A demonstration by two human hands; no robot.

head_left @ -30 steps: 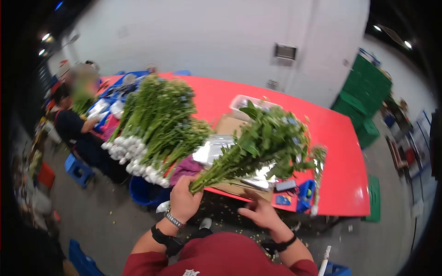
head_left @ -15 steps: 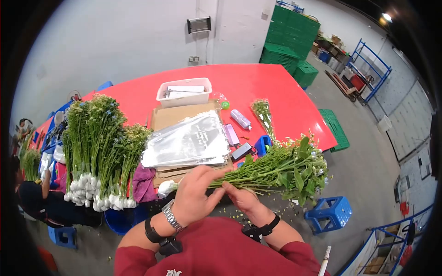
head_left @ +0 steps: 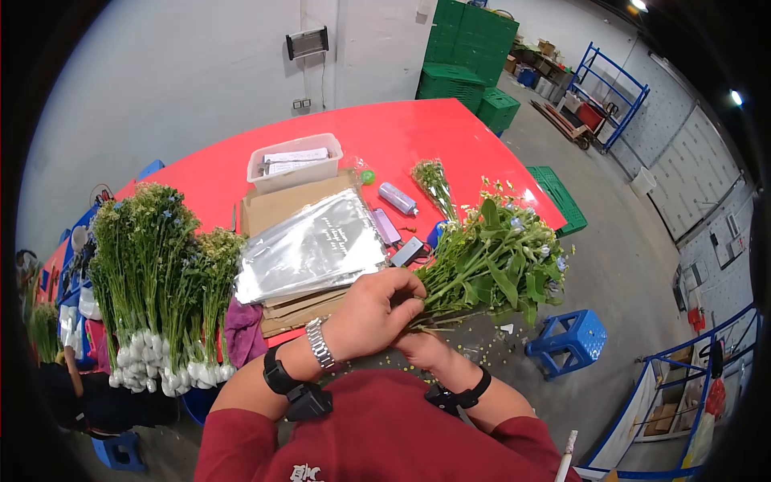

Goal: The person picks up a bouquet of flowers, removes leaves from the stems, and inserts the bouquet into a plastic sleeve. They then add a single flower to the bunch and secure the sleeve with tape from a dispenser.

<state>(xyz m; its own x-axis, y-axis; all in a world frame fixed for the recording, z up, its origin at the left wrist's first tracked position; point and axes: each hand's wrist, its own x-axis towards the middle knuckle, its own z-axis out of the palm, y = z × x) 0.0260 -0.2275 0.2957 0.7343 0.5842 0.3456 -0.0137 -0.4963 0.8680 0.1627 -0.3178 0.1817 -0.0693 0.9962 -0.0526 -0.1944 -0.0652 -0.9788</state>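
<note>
A leafy bunch of flowers (head_left: 502,269) with small white and pale blue blooms lies across the near edge of the red table, its stems pointing left. My left hand (head_left: 373,309) is closed round the stems, thumb and fingers pinched together over them. Lower and to the right, my right hand (head_left: 422,347) is under the stems and partly covered by my left; its fingers are hidden. Beyond my left hand lies a stack of clear printed sleeves (head_left: 313,249) on brown cardboard (head_left: 265,210).
Tied bunches with white-wrapped ends (head_left: 148,273) stand at the left, beside a purple cloth (head_left: 243,329). A white bin (head_left: 295,161), a purple bottle (head_left: 397,198) and a small wrapped bouquet (head_left: 434,188) are on the table. A blue stool (head_left: 567,341) stands right; another person's arm (head_left: 74,371) shows far left.
My left hand has moved right onto the stems and closed, now overlapping my right hand. The white wrapped piece beside my left hand is out of sight. The head view has shifted.
</note>
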